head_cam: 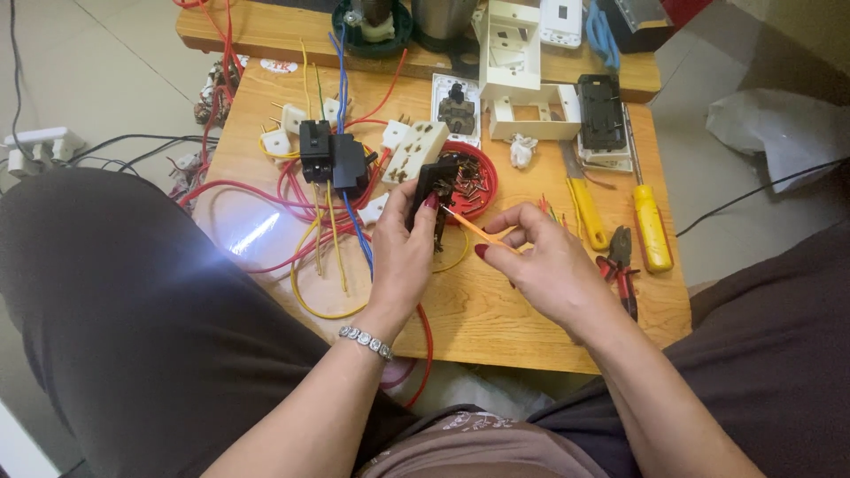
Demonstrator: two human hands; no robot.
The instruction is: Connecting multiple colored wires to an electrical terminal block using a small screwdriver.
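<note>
Sitting over a low wooden table point(496, 327), the person is working with both hands above its middle, and several details are staying hard to read. The left hand point(403, 252) is covering the lower half of a black socket point(434, 181), so its full shape is not showing; the fingers are closing around it from the left, the thumb lying up its face, the wrist bent back and wearing a bracelet point(367, 342). The right hand point(544, 261) is pinching an orange screwdriver point(474, 228) between thumb and fingertips, palm turned down; only the thin shaft is showing, the handle end being hidden under the fingers, and the tip is meeting the socket's right edge, though the exact contact point is too small to make out. Directly behind the socket a red dish point(478, 181) of small screws is being partly blocked. Red, yellow and blue wires point(328, 221) are tangling to the left around black and white sockets, their ends untraceable. Two yellow-handled screwdrivers point(651, 228) and red pliers point(620, 265) are lying to the right, the pliers partly hidden by the right wrist. White plates at the far edge are being cut off by the frame.
</note>
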